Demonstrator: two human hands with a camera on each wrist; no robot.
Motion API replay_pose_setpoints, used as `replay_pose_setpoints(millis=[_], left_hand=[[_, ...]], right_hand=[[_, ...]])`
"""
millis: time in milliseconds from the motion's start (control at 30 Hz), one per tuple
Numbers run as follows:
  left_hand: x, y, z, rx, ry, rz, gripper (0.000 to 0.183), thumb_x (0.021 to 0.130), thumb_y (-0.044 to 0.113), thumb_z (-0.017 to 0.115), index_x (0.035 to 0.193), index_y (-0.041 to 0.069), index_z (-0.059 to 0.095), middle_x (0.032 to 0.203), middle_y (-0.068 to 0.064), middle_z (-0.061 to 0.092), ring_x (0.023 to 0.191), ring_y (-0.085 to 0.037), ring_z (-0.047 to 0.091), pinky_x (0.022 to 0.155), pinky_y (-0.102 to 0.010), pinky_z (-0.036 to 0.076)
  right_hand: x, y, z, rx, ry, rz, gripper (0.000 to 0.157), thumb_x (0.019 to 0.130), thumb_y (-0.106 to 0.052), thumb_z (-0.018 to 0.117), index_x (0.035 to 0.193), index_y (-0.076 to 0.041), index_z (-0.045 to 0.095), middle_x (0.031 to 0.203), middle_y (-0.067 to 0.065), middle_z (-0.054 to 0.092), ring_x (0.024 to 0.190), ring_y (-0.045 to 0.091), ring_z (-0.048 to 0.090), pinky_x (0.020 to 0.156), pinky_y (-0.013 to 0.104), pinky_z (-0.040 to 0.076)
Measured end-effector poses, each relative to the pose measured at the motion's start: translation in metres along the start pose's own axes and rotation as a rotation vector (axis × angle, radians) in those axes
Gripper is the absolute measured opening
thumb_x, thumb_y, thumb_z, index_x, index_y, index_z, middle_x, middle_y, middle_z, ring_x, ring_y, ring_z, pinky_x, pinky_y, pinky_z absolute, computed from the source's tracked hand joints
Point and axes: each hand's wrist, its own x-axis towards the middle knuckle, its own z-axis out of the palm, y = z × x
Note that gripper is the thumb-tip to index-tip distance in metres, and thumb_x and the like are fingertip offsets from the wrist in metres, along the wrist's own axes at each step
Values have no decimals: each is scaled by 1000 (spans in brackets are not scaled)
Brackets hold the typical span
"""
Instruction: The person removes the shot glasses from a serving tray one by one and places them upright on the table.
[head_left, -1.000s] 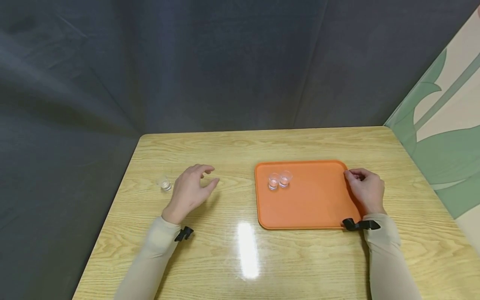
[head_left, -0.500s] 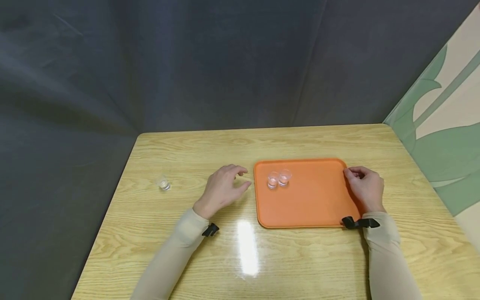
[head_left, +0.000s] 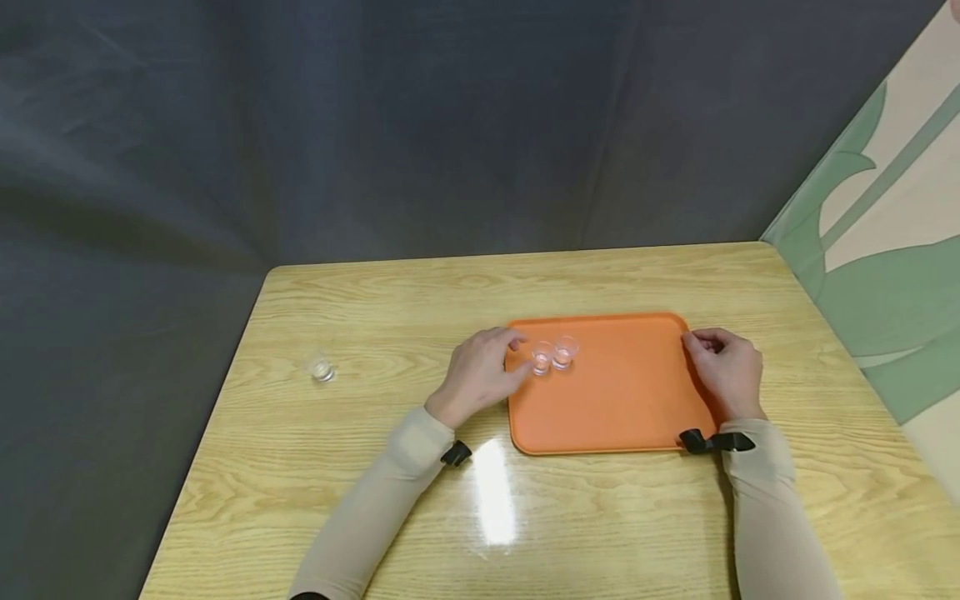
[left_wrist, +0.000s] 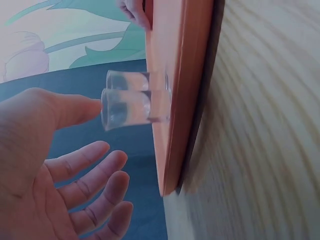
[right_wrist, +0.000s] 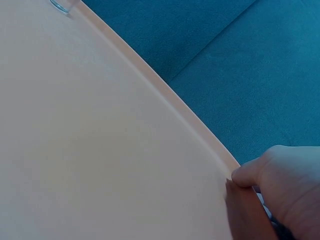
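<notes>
An orange tray [head_left: 615, 404] lies on the wooden table, with two small clear shot glasses standing upright near its left edge. My left hand [head_left: 478, 375] reaches over that edge, its thumb and fingers apart on either side of the nearer shot glass [head_left: 541, 360]. In the left wrist view the thumb tip is at the rim of a shot glass [left_wrist: 122, 110], while the other fingers stay clear of it. Close beside it stands the second shot glass [head_left: 565, 354]. On the tray's right rim, my right hand [head_left: 727, 371] pinches the edge between thumb and fingers.
A third clear shot glass [head_left: 322, 370] stands alone toward the left side of the table [head_left: 390, 292]. Dark cloth [head_left: 450, 133] hangs behind and to the left of the table, and a leaf-patterned panel [head_left: 900, 292] stands on the right.
My left hand has moved right across the table, from near the lone shot glass to the glasses on the tray. My right hand keeps its place on the tray rim.
</notes>
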Motion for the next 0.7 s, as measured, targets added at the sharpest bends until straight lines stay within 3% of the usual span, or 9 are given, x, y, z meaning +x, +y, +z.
replay_pose_setpoints(millis=[133,367,700], left_hand=[[5,3,8,37,-1,-1,39,100,42,70,128,16,73,114,2,75,99,-18,71,78,-37,58],[8,10,17,39,36,8,35,100,42,71,123,16,75,105,3,75,86,-15,67,67,-29,51],[13,14,22,24,43,2,35,101,41,67,127,19,74,110,5,76,86,-16,70,66,-32,52]], right_hand=[[0,-1,0,-2,-4,-1,44,102,-44,67,113,-3,80,80,-7,67,69,1,54,62,16,43],[-1,-3,0,12,3,-5,41,102,-42,68,111,-4,80,75,-16,63,67,-2,54,63,16,43],[0,-2,-2,14,5,-2,42,102,-42,68,111,-3,80,73,-18,61,65,-3,53,62,16,42]])
